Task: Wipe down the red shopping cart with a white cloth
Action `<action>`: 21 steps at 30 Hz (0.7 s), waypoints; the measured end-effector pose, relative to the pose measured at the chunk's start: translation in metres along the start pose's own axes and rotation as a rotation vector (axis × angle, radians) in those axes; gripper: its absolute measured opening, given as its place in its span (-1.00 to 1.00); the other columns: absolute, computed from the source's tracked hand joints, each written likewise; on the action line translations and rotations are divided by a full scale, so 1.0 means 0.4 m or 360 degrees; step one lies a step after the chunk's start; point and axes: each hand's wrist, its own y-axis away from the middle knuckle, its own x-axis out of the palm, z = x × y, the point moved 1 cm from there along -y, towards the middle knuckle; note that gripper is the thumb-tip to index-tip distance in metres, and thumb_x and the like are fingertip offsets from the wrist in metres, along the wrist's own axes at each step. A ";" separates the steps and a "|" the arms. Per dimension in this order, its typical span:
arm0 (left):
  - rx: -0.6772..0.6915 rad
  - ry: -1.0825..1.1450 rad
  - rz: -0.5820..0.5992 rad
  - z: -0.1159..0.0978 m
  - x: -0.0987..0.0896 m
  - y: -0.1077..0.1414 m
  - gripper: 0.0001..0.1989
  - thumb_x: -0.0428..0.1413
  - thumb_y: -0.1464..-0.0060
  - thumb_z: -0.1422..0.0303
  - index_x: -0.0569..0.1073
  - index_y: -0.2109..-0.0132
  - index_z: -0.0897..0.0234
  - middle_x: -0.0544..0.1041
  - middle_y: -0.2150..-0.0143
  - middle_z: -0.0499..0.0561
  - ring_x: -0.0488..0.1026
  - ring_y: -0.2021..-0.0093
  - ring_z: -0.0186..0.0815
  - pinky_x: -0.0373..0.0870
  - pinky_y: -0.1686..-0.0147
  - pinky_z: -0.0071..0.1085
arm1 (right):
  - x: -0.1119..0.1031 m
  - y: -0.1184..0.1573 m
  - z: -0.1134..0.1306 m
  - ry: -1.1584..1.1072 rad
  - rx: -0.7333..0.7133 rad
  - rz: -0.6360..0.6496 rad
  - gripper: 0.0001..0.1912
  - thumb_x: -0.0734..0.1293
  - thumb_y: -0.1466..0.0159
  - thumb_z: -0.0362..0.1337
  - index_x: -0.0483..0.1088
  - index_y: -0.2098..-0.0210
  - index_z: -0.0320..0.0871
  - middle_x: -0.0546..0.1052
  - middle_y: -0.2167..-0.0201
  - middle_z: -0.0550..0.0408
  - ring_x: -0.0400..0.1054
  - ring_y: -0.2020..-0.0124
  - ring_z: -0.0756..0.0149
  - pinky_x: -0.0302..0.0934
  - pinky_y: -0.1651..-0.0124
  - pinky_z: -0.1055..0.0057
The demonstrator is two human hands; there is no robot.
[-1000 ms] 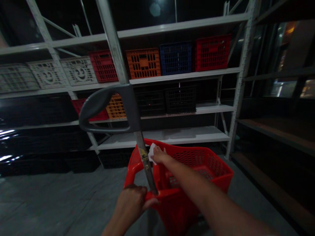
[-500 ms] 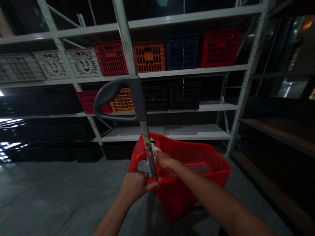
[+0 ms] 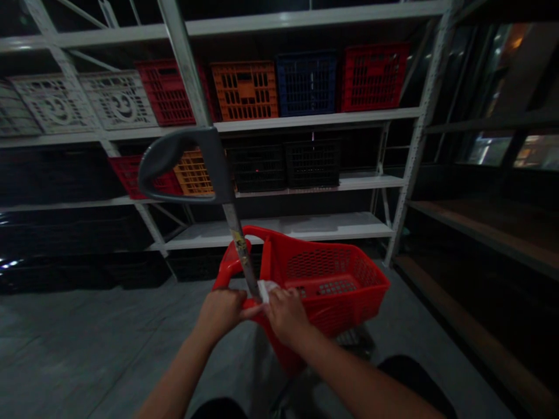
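My left hand is closed round the red handle loop of the trolley, fingers wrapped under, thumb stretched toward the pole. Solid hold. My right hand is curled nearly shut over a white wipe, pressing it at the foot of the steel pole; can't tell how tight, fingers hide most of it. Wipe looks light and soft, will crumple. The red plastic basket stands on the grey floor right in front of me. Mesh walls look thin, probably light with some flex, so take it at the thick rim, not the mesh. Pole looks stiff and smooth, could slip under a damp wipe. Grey handle up top looks like the better grip. White steel shelving with plastic crates stands ahead, well apart.
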 end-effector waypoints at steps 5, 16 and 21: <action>-0.0052 0.0063 0.0058 0.009 0.000 -0.008 -0.33 -0.24 0.05 -0.20 0.47 0.45 0.27 0.53 0.49 0.13 0.47 0.43 -0.19 0.20 0.49 -0.41 | 0.033 0.062 -0.142 0.0235 0.0148 -0.0085 -0.75 0.08 -0.32 -0.24 0.36 0.26 -0.12 0.47 0.30 0.06 0.27 0.18 0.23 -0.17 -0.10 0.07; -0.0062 0.0060 0.0016 0.012 -0.002 -0.026 -0.33 -0.24 0.06 -0.20 0.48 0.47 0.26 0.52 0.51 0.12 0.47 0.45 -0.18 0.20 0.50 -0.42 | 0.048 0.077 -0.138 0.0150 0.0286 -0.0346 -0.65 0.07 -0.32 -0.21 0.25 -0.06 0.00 0.42 0.17 0.06 0.22 0.11 0.21 -0.33 -0.17 0.01; -0.0063 0.0026 0.0032 0.027 0.005 -0.032 -0.37 -0.23 0.04 -0.17 0.48 0.46 0.25 0.52 0.51 0.11 0.46 0.45 -0.18 0.17 0.51 -0.42 | 0.067 0.014 -0.026 0.0016 0.0183 -0.0373 -0.61 0.08 -0.32 -0.13 0.08 -0.14 0.27 0.41 0.21 0.17 0.22 0.14 0.24 -0.32 -0.15 -0.02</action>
